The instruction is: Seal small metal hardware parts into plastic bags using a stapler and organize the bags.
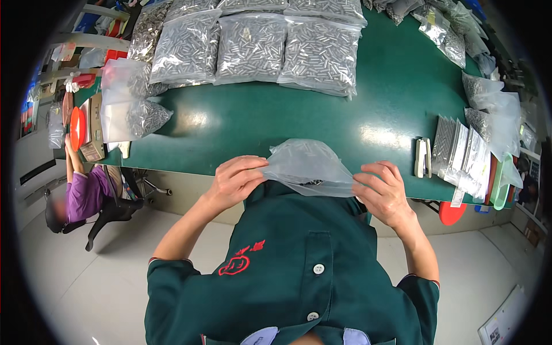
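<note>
A translucent plastic bag (305, 164) is stretched between my two hands at the near edge of the green table. My left hand (234, 179) pinches its left corner, fingers closed. On the other side my right hand (384, 190) grips the right corner with fingers bent round it. Some small metal pieces show dimly through the plastic, and the bag's mouth sags toward me. Beyond it lie several filled clear bags of small metal pins (251, 49), packed in rows at the back of the table.
A stapler (422, 157) and a stack of white labels or slips (460, 146) sit at the right. Beside them are a green scoop (502, 181) and half-filled bags (489, 109). Over on the left, a seated co-worker in purple (92, 192) reaches toward a red oval dish (77, 129).
</note>
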The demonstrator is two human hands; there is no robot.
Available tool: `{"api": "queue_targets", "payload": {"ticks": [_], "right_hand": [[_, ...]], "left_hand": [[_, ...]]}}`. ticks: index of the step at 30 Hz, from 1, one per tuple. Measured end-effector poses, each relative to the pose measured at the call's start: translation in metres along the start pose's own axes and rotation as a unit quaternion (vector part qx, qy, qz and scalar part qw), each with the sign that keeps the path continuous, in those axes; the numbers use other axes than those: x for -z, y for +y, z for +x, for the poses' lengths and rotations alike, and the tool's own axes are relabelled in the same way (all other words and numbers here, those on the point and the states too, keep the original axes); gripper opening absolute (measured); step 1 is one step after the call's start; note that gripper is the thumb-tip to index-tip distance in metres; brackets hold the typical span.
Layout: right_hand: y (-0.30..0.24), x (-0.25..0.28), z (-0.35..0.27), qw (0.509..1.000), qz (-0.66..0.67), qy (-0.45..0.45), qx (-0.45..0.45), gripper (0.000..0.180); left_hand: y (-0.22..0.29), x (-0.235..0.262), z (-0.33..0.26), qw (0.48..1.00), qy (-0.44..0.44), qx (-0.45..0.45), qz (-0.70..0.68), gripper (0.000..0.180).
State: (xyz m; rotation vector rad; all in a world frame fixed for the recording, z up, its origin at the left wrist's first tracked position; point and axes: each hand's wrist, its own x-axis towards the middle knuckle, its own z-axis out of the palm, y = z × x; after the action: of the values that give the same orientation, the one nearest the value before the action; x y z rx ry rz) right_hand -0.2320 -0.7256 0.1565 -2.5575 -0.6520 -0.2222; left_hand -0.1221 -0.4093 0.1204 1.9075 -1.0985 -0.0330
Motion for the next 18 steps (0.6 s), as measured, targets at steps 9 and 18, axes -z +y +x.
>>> {"api": "queue_targets", "payload": {"ticks": [9,18], "right_hand": [[-0.005,-0.006,0.005,0.997,0.04,0.059,-0.025,0.028],[-0.006,-0.03,-0.007,0.967,0.116,0.13,-0.185,0.029]], "left_hand": [[0.009,-0.016,-0.008,0.995,0.022,0.082,-0.044,0.028],[0.0,-0.026,-0.017,0.972,0.086,0.175,-0.135,0.019]]}}
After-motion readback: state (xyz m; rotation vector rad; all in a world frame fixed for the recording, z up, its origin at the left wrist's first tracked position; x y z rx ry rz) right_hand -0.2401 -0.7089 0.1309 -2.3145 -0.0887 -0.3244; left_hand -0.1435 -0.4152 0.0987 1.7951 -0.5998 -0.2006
